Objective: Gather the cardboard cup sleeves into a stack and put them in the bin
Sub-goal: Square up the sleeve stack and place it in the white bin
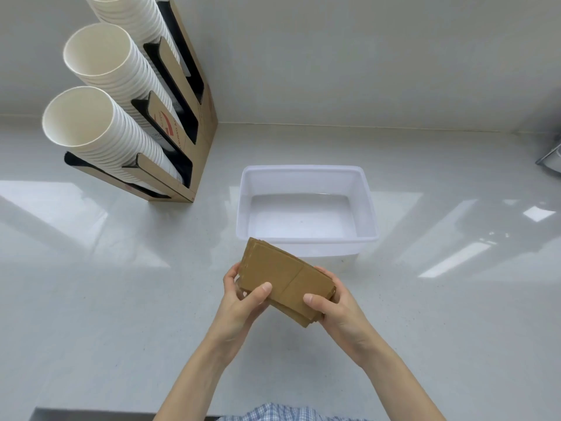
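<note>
I see a bright, evenly lit view with soft, faint shadows. Pale glare patches and streaks lie across the glossy bench (425, 299) on both sides of the bin (368, 208). Wide-angle distortion bends the edges; focus is slightly soft throughout.

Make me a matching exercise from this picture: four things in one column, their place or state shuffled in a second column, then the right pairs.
Column one:
1. stack of cardboard sleeves
2. bin
3. paper cups
4. checked shirt

Column two:
A. slanted in a cardboard dispenser, far left
B. at the bottom edge of the view
C. held between the left hand and right hand, above the counter
D. open, nothing inside, just beyond the hands

Pairs: 1-C, 2-D, 3-A, 4-B
</note>
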The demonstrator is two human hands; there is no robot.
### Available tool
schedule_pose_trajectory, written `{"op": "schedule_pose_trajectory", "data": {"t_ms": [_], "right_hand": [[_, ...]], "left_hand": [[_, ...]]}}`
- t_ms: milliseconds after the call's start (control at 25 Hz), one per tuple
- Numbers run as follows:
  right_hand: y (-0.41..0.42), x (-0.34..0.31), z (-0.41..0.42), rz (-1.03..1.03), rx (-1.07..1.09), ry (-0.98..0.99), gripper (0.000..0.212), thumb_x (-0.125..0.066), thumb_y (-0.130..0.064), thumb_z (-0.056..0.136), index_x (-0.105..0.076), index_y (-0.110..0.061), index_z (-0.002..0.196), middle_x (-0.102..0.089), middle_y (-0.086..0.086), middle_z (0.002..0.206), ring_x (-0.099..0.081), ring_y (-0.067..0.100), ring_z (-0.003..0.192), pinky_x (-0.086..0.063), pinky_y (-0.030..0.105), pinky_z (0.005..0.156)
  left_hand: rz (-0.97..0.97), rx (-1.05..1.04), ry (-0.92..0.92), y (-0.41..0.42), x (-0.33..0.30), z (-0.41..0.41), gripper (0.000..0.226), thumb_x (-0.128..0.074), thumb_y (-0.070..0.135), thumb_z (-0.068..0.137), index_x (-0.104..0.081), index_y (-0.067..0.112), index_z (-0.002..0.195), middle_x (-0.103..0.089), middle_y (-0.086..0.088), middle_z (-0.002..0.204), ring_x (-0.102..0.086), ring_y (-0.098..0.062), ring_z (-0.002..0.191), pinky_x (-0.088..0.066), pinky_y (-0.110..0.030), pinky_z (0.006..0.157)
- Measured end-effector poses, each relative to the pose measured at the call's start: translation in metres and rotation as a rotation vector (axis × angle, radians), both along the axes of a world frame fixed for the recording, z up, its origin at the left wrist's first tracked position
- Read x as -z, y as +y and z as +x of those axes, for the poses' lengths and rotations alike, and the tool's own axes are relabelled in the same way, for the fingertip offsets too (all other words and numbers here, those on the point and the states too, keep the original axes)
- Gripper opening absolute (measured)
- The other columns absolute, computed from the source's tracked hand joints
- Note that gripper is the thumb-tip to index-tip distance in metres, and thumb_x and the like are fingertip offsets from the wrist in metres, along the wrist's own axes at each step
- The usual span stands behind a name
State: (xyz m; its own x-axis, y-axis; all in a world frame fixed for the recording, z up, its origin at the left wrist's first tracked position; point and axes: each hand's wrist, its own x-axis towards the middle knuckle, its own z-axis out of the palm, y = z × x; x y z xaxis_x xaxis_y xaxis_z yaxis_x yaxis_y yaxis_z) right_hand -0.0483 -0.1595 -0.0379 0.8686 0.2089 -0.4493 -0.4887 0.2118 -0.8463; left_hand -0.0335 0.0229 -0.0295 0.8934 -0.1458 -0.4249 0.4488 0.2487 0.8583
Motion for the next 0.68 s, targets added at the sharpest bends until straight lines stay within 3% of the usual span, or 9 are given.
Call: {"op": "schedule_pose_trajectory", "data": {"t_ms": [80, 200, 360, 520, 680], "right_hand": [[-0.008, -0.002, 0.001, -0.106, -0.023, -0.037, 0.077, -0.075, -0.026, 0.056, -0.043, -0.026, 0.125, -0.062, -0.001, 0.114, -0.063, 0.008, 0.099, -0.052, 0.02, 0.075], [-0.017, -0.004, 0.002, -0.221, -0.051, -0.09, 0.071, -0.068, -0.018, 0.064, -0.039, -0.032, 0.127, -0.061, -0.004, 0.115, -0.063, 0.002, 0.097, -0.052, 0.015, 0.073], [-0.022, -0.006, 0.002, -0.352, -0.102, -0.155, 0.072, -0.065, -0.014, 0.067, -0.03, -0.046, 0.121, -0.055, -0.012, 0.118, -0.06, -0.002, 0.097, -0.05, 0.013, 0.074], [-0.022, 0.001, 0.0, -0.512, -0.16, -0.232, 0.077, -0.062, -0.001, 0.075, -0.022, -0.039, 0.129, -0.055, -0.019, 0.108, -0.056, -0.011, 0.091, -0.04, -0.001, 0.076], [-0.023, 0.012, -0.004, -0.509, -0.132, -0.188, 0.083, -0.062, 0.004, 0.076, -0.016, -0.027, 0.138, -0.051, -0.022, 0.113, -0.054, -0.016, 0.094, -0.039, -0.001, 0.081]], "left_hand": [[0.095, 0.112, 0.011, 0.007, 0.0, 0.0, 0.097, -0.071, 0.039, 0.049, -0.023, 0.023, 0.131, -0.06, 0.005, 0.111, -0.06, -0.01, 0.103, -0.051, -0.025, 0.082], [0.241, 0.28, -0.001, 0.011, -0.001, 0.003, 0.09, -0.07, 0.042, 0.053, -0.022, 0.03, 0.128, -0.056, 0.011, 0.119, -0.056, -0.002, 0.106, -0.047, -0.018, 0.077], [0.418, 0.406, -0.041, 0.011, 0.008, 0.01, 0.073, -0.071, 0.038, 0.056, -0.03, 0.039, 0.117, -0.048, 0.012, 0.121, -0.051, -0.012, 0.115, -0.04, -0.02, 0.088], [0.673, 0.427, -0.215, 0.006, 0.023, 0.011, 0.076, -0.068, 0.036, 0.055, -0.03, 0.031, 0.121, -0.04, 0.009, 0.123, -0.03, -0.009, 0.122, -0.033, -0.005, 0.085], [0.848, 0.441, -0.273, 0.0, 0.03, 0.01, 0.101, -0.057, 0.053, 0.045, -0.023, 0.022, 0.135, -0.038, 0.008, 0.123, -0.023, -0.011, 0.125, -0.028, -0.025, 0.102]]}}
